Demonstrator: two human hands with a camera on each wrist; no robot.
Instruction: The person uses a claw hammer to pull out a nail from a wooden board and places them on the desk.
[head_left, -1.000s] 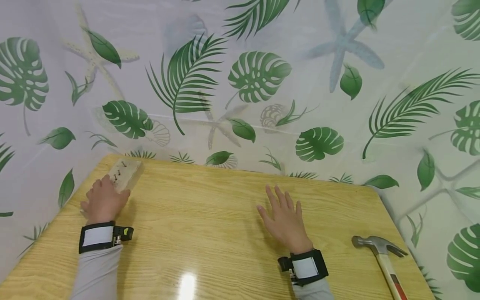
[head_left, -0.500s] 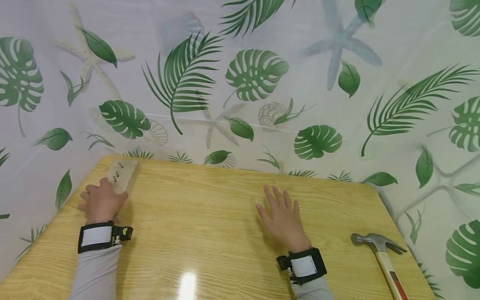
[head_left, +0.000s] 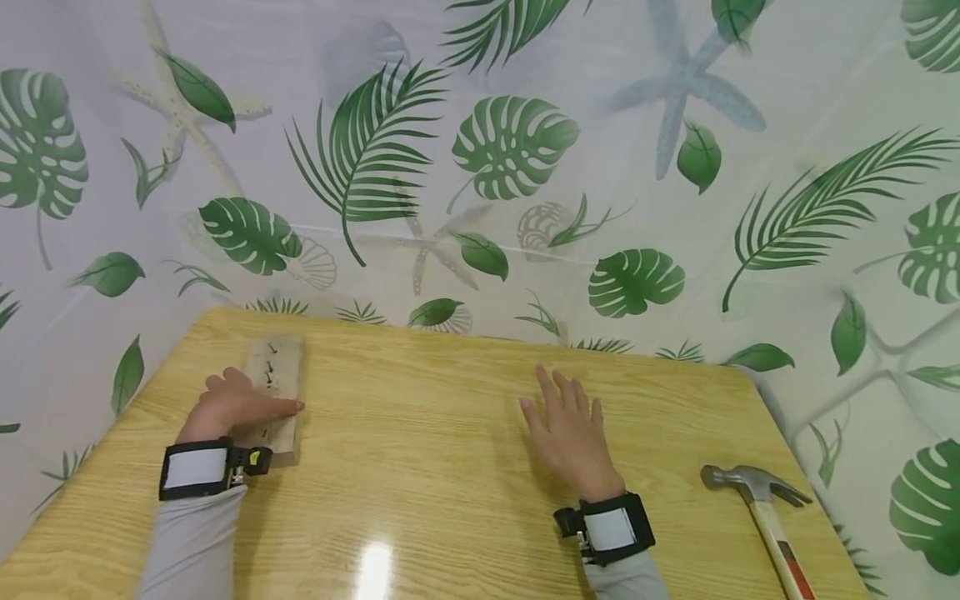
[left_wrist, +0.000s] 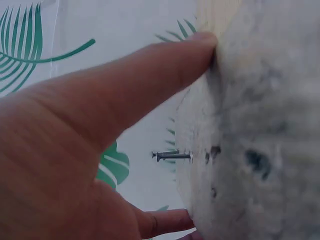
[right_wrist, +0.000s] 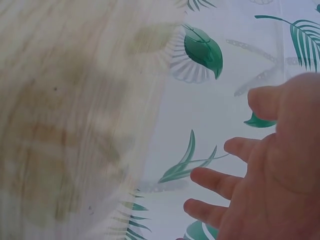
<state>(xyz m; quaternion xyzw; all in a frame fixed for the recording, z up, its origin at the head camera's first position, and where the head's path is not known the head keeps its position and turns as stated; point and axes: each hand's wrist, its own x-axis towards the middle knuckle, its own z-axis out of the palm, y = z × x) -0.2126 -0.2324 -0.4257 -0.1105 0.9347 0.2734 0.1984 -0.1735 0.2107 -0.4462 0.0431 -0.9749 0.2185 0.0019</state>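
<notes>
My left hand (head_left: 234, 407) spans a pale grey wooden block (head_left: 288, 379) on the left of the table, gripping it across its width. In the left wrist view the thumb of that hand (left_wrist: 75, 125) presses one edge of the block (left_wrist: 280, 100), with fingertips at the opposite edge. Several nails (left_wrist: 172, 155) stick up from the block's top. My right hand (head_left: 573, 450) is spread over the right-middle of the table, holding nothing. Its straight, parted fingers also show in the right wrist view. Whether that palm touches the table I cannot tell.
A claw hammer (head_left: 767, 517) lies at the right side of the wooden table (head_left: 420, 433), its handle towards me. A leaf-patterned curtain (head_left: 525, 250) rises behind the table and along both sides.
The block has come from the far left corner towards me and to the right, and now lies straighter. My left hand has turned, its thumb reaching across the block. The right hand barely moved.
</notes>
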